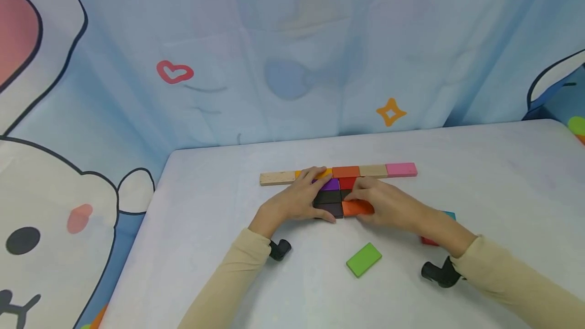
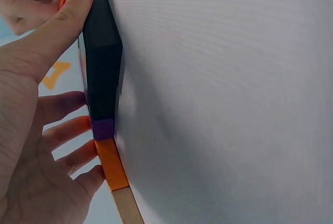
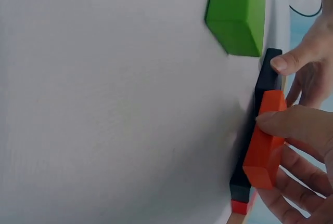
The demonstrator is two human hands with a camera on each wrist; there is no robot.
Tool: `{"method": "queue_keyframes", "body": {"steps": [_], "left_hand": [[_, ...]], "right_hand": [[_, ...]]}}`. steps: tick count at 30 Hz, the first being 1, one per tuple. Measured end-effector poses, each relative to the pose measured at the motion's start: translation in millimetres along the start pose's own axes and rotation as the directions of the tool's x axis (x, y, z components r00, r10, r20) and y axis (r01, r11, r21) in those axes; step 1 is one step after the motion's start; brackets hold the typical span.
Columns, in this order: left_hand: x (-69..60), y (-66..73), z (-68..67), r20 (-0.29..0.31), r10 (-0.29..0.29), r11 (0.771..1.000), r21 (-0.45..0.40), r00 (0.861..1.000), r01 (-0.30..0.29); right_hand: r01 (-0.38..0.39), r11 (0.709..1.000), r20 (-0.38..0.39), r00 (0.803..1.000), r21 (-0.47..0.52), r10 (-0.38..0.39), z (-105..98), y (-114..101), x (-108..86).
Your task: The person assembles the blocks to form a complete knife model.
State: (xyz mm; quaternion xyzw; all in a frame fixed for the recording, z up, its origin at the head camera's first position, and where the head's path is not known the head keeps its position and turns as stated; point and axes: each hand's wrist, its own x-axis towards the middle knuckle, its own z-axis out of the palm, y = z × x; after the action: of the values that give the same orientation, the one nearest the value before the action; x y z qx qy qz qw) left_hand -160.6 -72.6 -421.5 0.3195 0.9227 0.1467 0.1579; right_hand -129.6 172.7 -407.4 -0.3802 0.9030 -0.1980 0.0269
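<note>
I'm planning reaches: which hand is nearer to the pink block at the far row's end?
Right. The right hand is on the near-left side of the pink block; the left hand is much farther to its left.

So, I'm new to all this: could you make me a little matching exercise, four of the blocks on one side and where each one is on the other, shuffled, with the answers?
Blocks:
1. Green block
2. Pink block
3. Purple block
4. Front orange block

Places, as the head camera sees them:
A. Beside a red block
B. Pinched by the right fingers
C. Lying apart from the other blocks
D. At the right end of the back row

Pairs: 1-C, 2-D, 3-A, 4-B
</note>
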Motion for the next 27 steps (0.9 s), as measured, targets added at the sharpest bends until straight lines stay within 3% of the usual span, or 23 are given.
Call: {"method": "queue_keyframes", "body": {"steps": [9, 27], "left_hand": [[-1.4, -0.1, -1.3, 0.004, -0.005, 1.0, -0.014, 1.0, 0.005], [1.7, -1.3, 1.3, 0.01, 0.016, 1.0, -0.015, 1.0, -0.016]], "right_hand": [[0.011, 0.995, 0.023, 1.0, -0.1, -0.009, 3.7, -8.1, -0.9], [0.018, 0.997, -0.05, 0.999, -0.074, -0.022, 7.3, -7.3, -8.0]]}}
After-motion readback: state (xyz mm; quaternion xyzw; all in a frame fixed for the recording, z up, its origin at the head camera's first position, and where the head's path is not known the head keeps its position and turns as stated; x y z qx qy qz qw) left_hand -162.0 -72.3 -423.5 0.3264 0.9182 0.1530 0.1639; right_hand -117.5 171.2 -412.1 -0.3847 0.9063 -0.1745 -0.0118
